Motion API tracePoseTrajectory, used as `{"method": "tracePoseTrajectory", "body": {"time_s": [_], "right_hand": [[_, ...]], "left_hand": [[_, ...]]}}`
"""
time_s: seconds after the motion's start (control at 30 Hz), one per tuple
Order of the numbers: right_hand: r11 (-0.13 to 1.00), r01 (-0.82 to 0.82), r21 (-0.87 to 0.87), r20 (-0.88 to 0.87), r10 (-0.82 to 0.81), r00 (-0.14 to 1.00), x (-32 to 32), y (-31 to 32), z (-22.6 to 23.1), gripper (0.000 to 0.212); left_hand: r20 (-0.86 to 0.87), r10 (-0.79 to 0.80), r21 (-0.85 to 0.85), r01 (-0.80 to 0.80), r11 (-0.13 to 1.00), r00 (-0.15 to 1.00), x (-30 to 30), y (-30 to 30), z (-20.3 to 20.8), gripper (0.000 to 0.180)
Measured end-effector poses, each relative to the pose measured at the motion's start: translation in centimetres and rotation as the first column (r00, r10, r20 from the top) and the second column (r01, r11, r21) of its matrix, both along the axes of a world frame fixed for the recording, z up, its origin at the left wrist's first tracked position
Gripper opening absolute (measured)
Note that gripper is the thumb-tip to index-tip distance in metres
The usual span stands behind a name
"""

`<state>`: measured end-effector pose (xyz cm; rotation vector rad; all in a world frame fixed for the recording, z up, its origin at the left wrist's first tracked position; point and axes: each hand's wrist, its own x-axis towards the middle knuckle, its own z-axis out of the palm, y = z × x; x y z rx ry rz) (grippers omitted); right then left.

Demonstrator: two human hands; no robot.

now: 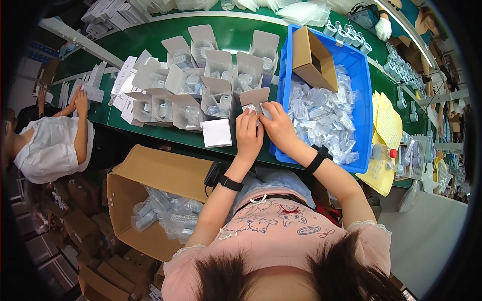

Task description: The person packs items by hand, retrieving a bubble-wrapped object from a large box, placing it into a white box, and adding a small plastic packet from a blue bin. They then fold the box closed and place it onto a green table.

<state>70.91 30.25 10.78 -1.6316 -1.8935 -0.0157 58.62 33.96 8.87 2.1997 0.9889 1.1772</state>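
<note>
A small white carton (254, 96) with its flap raised stands at the green table's near edge. My left hand (249, 131) has its bent fingers closed at the carton's near side. From the right, my right hand (279, 125) closes its fingers at the same opening, and the two sets of fingertips nearly meet. Something clear and plastic shows between them, partly hidden by the fingers. Just left of my hands, several open white cartons (218, 103) hold bagged clear and grey parts. A carton with a flat white top (217, 133) stands beside my left hand.
A blue bin (368, 125) full of bagged parts, with a brown cardboard box (306, 52) in it, stands at the right. Yellow sheets (389, 120) and a red-capped bottle (382, 152) lie beyond. An open cardboard box (160, 168) sits lower left. Co-workers (55, 145) are nearby.
</note>
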Motion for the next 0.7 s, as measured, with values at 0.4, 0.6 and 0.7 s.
{"method": "tracePoseTrajectory", "body": {"time_s": [0.4, 0.6, 0.7], "right_hand": [[0.997, -0.001, -0.078, -0.043, -0.003, 0.999, -1.5, -1.7, 0.0, 0.061], [0.99, -0.027, -0.135, -0.01, 0.026, 1.0, -1.5, -2.1, 0.0, 0.066], [0.99, -0.04, -0.136, -0.071, 0.031, 0.997, -1.2, -2.4, 0.0, 0.066]], "left_hand": [[0.032, -0.112, -0.204, 0.116, 0.972, 0.993, -0.8, 0.5, -0.1, 0.057], [0.007, 0.065, 0.208, -0.065, 0.976, 0.998, 0.5, 2.0, 4.9, 0.066], [0.093, -0.053, 0.034, 0.05, 0.998, 0.994, -0.3, 1.7, 4.9, 0.06]]}}
